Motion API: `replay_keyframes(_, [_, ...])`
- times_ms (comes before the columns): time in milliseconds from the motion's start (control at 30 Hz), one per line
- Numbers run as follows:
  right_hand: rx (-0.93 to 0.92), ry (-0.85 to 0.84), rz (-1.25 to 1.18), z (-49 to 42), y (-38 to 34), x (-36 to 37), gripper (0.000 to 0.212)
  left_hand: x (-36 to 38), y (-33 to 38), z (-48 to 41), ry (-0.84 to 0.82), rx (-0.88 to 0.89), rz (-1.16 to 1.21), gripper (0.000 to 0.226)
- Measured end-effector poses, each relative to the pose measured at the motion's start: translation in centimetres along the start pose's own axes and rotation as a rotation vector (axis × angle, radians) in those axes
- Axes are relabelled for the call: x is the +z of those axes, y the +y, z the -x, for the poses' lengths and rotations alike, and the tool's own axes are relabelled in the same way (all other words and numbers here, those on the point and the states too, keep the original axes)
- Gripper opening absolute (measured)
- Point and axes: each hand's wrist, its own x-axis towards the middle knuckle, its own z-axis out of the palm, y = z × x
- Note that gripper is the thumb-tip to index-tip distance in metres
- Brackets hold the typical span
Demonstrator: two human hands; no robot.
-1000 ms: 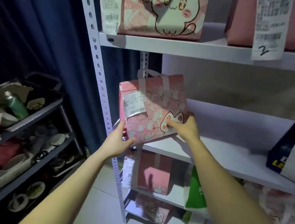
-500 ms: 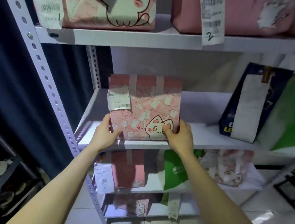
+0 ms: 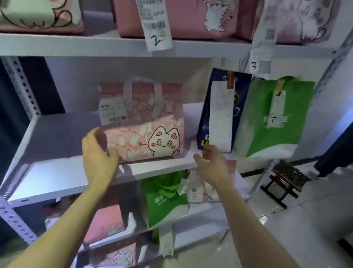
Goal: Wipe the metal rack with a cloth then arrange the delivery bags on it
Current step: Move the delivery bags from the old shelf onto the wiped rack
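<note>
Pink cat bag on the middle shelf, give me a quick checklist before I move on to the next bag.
1. Pink cat bag upright on the middle shelf: ok.
2. Its label faces front: ok.
3. Gap to the navy bag: ok, they stand apart.
4. Right hand open and off the bag: ok.
5. Left hand clear of the bag's lower left corner: cannot tell, blurred.

Left hand (image 3: pixel 100 156), right hand (image 3: pixel 211 166), both relaxed.
</note>
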Motion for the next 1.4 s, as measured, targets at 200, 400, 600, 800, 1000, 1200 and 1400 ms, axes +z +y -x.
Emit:
replay_keyframes(200, [-0.085,0.347,0.006,-3.3,2.2,-5.3,0.039,5.9,8.4,4.2,-0.057,0.462,0.014,0.029])
replay_keyframes(400, [-0.185,0.231,0.071,-7.1,2.4,-6.2,0.077,17.6,14.8,4.2,-0.503,0.124,-0.006,0.07])
replay_keyframes(600, [-0.11,-0.052,0.045,-11.2,4.2,-7.2,0.055,23.7,15.3,1.3,-0.578,-0.075,-0.04,0.048])
replay_keyframes(800, [-0.172,0.037,-0.039,-6.5,5.5,-8.1,0.03,20.8,14.0,4.8,-0.407,0.154,-0.1,0.026])
replay_keyframes(1000, [-0.21,0.082,-0.091,3.0,6.6,-9.2,0.025,12.8,12.9,11.2,-0.395,0.207,-0.033,0.004])
replay_keyframes(1200, [-0.256,-0.061,-0.195,13.1,4.9,-6.2,0.047,-0.3,7.0,16.8,-0.242,0.022,-0.053,0.007])
replay_keyframes(1400, [-0.341,-0.445,-0.062,19.0,-0.3,0.6,0.02,-14.0,1.2,17.9,0.007,-0.103,-0.183,0.009])
